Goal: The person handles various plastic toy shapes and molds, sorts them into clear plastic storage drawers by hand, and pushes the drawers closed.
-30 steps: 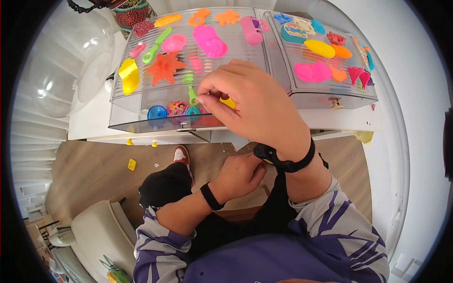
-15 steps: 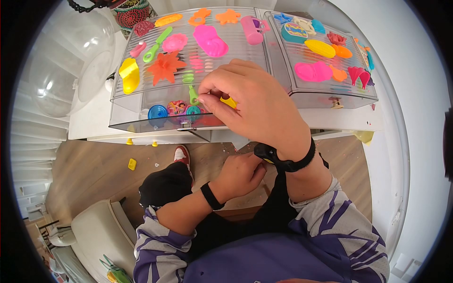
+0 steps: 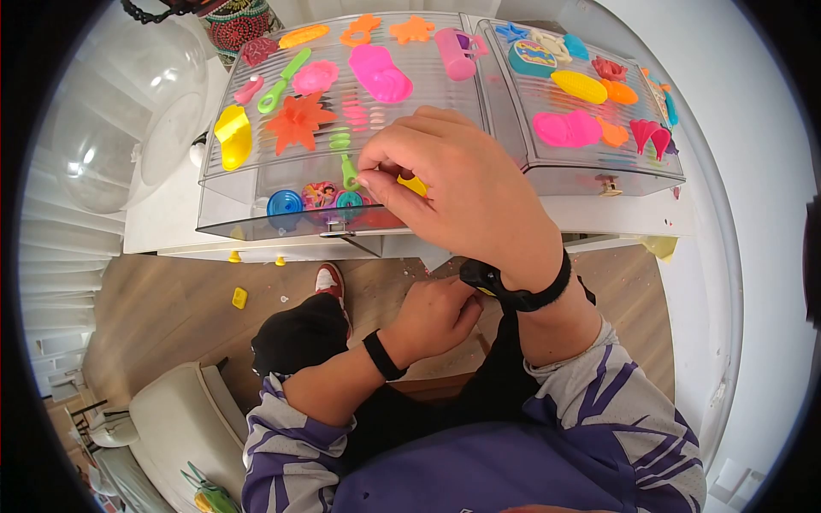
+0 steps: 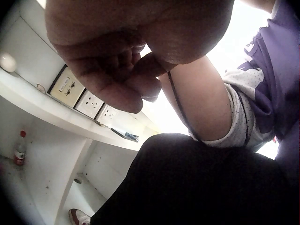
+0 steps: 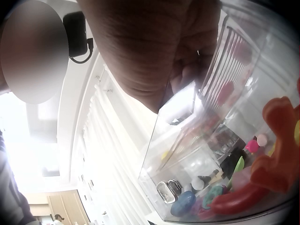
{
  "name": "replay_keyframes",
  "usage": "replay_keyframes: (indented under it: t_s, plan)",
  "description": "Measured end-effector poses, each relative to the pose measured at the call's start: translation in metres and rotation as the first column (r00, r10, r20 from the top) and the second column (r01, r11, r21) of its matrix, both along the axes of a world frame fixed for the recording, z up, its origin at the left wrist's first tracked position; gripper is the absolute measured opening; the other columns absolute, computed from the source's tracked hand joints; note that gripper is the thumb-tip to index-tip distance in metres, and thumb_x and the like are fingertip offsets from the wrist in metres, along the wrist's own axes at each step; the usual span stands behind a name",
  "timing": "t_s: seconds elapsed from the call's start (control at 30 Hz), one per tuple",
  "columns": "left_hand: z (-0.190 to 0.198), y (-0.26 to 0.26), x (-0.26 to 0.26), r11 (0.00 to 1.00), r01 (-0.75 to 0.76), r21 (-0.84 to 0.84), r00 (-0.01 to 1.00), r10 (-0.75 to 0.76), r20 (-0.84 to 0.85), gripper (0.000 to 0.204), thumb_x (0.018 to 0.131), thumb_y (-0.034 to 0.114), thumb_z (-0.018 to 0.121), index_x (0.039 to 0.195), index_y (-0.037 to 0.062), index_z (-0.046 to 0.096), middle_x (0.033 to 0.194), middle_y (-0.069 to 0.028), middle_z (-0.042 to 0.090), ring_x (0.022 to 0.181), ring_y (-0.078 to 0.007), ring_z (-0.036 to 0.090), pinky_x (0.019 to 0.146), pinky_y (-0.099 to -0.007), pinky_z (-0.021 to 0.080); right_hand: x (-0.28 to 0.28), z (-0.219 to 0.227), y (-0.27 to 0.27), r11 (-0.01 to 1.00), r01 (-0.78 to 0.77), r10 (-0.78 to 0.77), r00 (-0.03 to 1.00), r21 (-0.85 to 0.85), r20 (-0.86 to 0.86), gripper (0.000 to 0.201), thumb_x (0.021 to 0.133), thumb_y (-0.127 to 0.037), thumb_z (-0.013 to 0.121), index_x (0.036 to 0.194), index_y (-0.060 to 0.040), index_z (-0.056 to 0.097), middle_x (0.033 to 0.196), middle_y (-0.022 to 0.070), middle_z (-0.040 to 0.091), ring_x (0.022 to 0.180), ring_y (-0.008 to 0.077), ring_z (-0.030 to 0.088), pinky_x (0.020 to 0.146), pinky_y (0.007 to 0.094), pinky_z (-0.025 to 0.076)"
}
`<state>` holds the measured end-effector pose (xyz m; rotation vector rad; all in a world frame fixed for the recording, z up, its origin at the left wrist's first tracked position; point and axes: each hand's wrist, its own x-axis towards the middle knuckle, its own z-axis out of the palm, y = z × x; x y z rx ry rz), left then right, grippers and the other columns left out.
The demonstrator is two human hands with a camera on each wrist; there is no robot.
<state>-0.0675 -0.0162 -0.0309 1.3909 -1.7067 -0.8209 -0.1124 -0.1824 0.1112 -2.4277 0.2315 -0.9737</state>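
In the head view, my right hand (image 3: 462,184) hangs over the front of the clear drawer box (image 3: 282,231), fingers loosely curled, thumb tip beside the handle of a green toy fork (image 3: 347,167). A yellow piece (image 3: 414,184) shows behind the fingers. In the right wrist view the green piece (image 5: 238,166) lies inside the box, apart from the hand (image 5: 140,47); no held thing is visible. Lower down, my left hand (image 3: 434,316) is near my lap below the right wrist. Its fingers curl loosely in the left wrist view (image 4: 117,70), with nothing visible in them.
Colourful toys lie on the clear lids, among them an orange leaf shape (image 3: 299,122), a pink mould (image 3: 380,75) and a yellow corn (image 3: 579,87). A blue disc (image 3: 285,203) is in the front compartment. A clear dome (image 3: 128,120) stands left; a yellow piece (image 3: 239,297) lies on the floor.
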Motion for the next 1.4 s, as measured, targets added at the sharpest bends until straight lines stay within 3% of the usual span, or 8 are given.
replay_keyframes:
  t_s: [1.4]
  plan:
    - [0.0002, 0.0007, -0.0020, 1.000, 0.010, 0.010, 0.999, -0.011, 0.041, 0.013, 0.100, 0.015, 0.072, 0.106, 0.0045, 0.076, 0.093, -0.0188, 0.077, 0.082, -0.0444, 0.076, 0.072, -0.0559, 0.060, 0.0010, -0.0021, 0.0011, 0.999, 0.018, -0.017, 1.000, -0.049, 0.018, 0.013, 0.097, -0.013, 0.082, 0.096, -0.0076, 0.071, 0.094, 0.0085, 0.074, 0.100, 0.0341, 0.072, 0.095, 0.0474, 0.055]
